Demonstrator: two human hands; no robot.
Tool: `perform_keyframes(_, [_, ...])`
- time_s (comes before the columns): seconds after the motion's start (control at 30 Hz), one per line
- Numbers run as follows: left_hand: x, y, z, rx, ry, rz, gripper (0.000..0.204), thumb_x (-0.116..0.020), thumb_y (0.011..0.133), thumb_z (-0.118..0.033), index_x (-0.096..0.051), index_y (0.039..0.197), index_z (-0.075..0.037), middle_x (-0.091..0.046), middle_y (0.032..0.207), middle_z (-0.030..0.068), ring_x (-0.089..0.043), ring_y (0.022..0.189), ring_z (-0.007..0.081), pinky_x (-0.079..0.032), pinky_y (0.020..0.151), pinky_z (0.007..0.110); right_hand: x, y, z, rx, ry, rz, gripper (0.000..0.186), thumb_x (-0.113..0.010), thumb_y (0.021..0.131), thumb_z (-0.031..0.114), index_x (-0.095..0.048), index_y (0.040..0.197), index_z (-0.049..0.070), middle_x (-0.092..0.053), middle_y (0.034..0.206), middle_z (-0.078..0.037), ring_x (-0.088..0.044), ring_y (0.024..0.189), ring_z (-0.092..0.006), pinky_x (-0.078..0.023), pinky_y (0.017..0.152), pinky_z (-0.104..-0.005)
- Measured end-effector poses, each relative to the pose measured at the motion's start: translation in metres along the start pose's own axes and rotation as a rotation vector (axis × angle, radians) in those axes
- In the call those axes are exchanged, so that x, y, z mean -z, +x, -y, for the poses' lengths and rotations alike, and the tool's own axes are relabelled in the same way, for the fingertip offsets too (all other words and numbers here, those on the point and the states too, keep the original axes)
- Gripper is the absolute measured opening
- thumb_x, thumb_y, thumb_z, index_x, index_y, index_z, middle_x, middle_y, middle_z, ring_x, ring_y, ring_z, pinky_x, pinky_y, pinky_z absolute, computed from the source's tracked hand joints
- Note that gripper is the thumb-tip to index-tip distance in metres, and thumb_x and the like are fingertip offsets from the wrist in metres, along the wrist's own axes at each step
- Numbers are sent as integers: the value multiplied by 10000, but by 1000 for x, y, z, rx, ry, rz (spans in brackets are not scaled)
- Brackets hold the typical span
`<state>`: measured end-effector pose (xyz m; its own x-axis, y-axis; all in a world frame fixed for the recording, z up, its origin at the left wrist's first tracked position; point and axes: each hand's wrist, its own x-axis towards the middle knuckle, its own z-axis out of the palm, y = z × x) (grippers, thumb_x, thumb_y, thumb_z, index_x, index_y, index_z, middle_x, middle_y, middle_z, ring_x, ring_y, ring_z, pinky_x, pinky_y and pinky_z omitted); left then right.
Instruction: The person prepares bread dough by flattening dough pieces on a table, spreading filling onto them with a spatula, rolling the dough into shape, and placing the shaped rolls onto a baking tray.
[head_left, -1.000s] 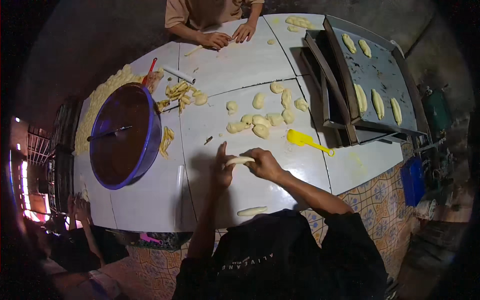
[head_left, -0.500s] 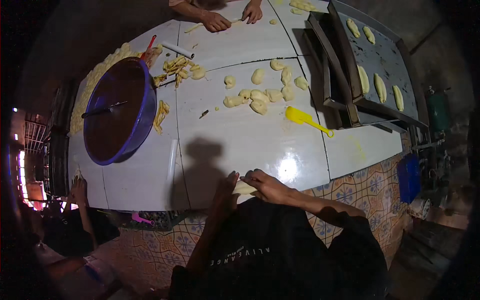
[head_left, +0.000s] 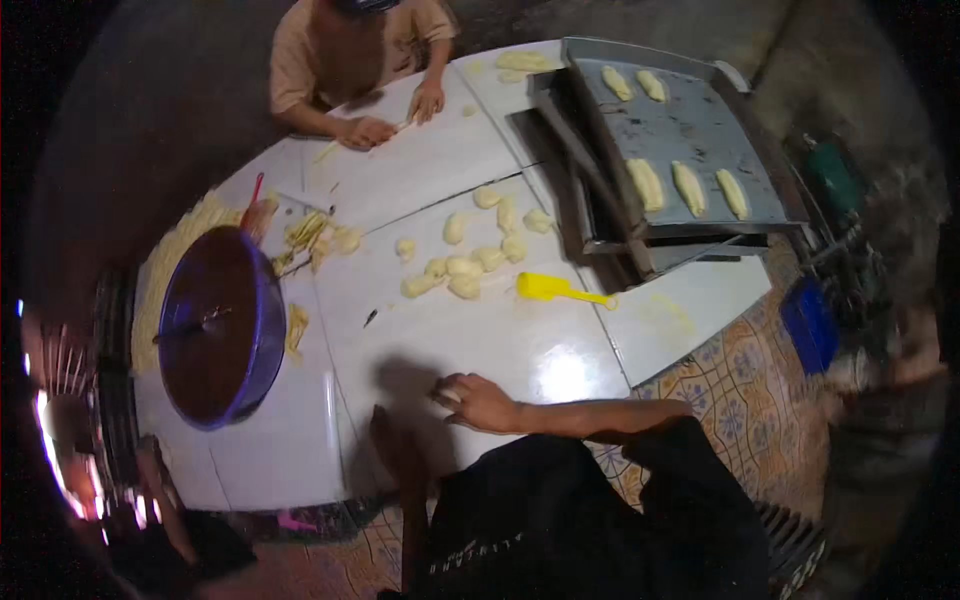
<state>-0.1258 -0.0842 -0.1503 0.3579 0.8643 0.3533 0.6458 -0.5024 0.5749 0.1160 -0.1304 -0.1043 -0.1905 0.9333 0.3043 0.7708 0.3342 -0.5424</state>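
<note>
My right hand hovers near the table's front edge, its fingers apart and bent a little, with nothing visible in them. Beside it on the left is my left hand, in deep shadow; its fingers look stretched forward and no held thing shows. A cluster of pale dough pieces lies on the white table beyond my hands. To the right of the cluster rests a yellow plastic scoop.
A purple basin of brown filling stands at left, near peeled-looking yellow strips. At right, stacked metal trays carry several shaped dough pieces. Across the table a co-worker's hands work a dough strip. A blue container sits beyond the table's right edge.
My hands have come apart, and the pale dough that was between them no longer shows. The view has shifted, bringing more of the co-worker opposite into sight.
</note>
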Motion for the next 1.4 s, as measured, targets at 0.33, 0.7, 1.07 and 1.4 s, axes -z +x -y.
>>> perform_keyframes(0.33, [3, 7, -18, -113, 147, -81, 455, -565, 1023, -218, -508, 1371, 69, -539, 1382, 272, -518, 1268, 412, -422, 1069, 497, 115, -3, -37, -841, 1937, 51, 446, -522, 1068, 384, -657, 1252, 1, -723, 1037, -59, -675, 896, -124, -554, 683, -263])
perform_keyframes(0.7, [-3, 17, -43, -125, 163, -42, 430, -521, 1071, -236, -540, 1377, 66, -588, 1345, 262, -585, 1196, 409, -491, 1021, 506, 526, -171, -187, -842, -212, -991, 592, -801, 849, 266, -627, 1362, 28, -707, 1234, -202, -685, 1120, -261, -522, 973, -375])
perform_keyframes(1.07, [4, 18, -13, -76, 324, -135, 451, -482, 1077, -253, -516, 1399, 61, -565, 1373, 261, -551, 1236, 417, -450, 1057, 511, 367, -181, -93, -696, -638, -1439, 330, -543, 1017, 66, -631, 1320, -30, -694, 1255, -174, -648, 1175, -262, -489, 1007, -377])
perform_keyframes(1.4, [-3, 10, -11, -63, 342, -116, 474, -448, 1083, -276, -497, 1414, 58, -546, 1393, 262, -519, 1274, 425, -409, 1092, 518, 146, -232, -103, -1240, -540, -480, 661, -507, 988, 205, -281, 1511, -130, -323, 1580, -310, -265, 1497, -446, -264, 1203, -521])
